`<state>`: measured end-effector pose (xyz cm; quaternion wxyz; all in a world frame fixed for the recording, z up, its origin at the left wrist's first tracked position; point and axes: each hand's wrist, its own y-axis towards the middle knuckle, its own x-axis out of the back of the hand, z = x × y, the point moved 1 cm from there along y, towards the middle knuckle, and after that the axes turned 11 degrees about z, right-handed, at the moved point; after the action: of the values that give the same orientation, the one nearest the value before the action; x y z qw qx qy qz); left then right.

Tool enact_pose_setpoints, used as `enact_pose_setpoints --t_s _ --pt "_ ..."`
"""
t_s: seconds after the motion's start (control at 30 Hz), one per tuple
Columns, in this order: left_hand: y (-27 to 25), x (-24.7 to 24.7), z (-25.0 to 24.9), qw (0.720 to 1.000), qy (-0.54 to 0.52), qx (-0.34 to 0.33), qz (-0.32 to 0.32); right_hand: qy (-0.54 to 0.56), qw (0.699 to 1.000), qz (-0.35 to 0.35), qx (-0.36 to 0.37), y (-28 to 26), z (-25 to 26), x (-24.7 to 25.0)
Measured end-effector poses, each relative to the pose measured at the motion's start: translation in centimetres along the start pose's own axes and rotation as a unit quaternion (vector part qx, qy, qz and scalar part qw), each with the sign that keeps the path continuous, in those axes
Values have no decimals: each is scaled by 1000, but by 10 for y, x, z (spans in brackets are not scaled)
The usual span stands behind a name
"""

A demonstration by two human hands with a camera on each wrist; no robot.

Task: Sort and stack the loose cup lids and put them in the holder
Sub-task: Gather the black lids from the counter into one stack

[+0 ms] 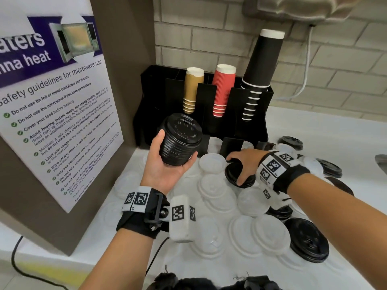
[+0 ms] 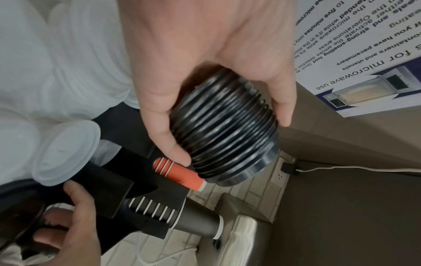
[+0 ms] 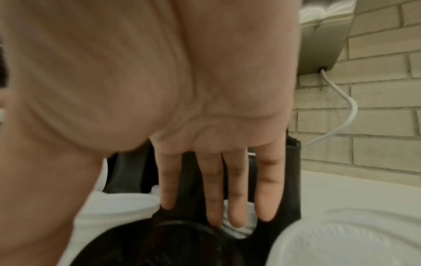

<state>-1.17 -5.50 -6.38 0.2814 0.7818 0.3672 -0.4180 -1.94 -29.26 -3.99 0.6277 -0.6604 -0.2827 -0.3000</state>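
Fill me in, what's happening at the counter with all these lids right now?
A person is sorting cup lids on a white counter. The left hand grips a stack of black lids, held up in front of the black holder, which has gold, red and black cups in its slots. The right hand reaches down over a loose black lid on the counter, fingers spread around its edge. Many clear lids and more black ones are scattered around, unsorted.

Head downward; wrists close on holder [image 1: 247,114].
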Motion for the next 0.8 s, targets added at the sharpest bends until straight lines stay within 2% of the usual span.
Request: enact_pose_setpoints --t_s 0.2,0.4,0.47,0.57,0.63,0.7,0.8 --pt "3 -3 8 1000 -9 18 20 10 999 -12 32 8 -7 -9" --pt "3 -4 13 1000 -13 23 2 106 989 -96 48 -20 -19 11" --pt "3 -5 17 999 -21 23 -15 205 962 -151 103 -41 -18 19" --pt "5 -8 26 999 -17 22 -39 383 870 -225 214 -76 1 18" --pt "6 -11 32 999 -2 26 -33 429 820 -272 263 -91 18 8" --pt "7 -12 36 999 21 30 -22 436 792 -318 284 -97 33 -5" --pt "7 -12 42 998 45 37 -13 441 770 -372 271 -93 47 -19"
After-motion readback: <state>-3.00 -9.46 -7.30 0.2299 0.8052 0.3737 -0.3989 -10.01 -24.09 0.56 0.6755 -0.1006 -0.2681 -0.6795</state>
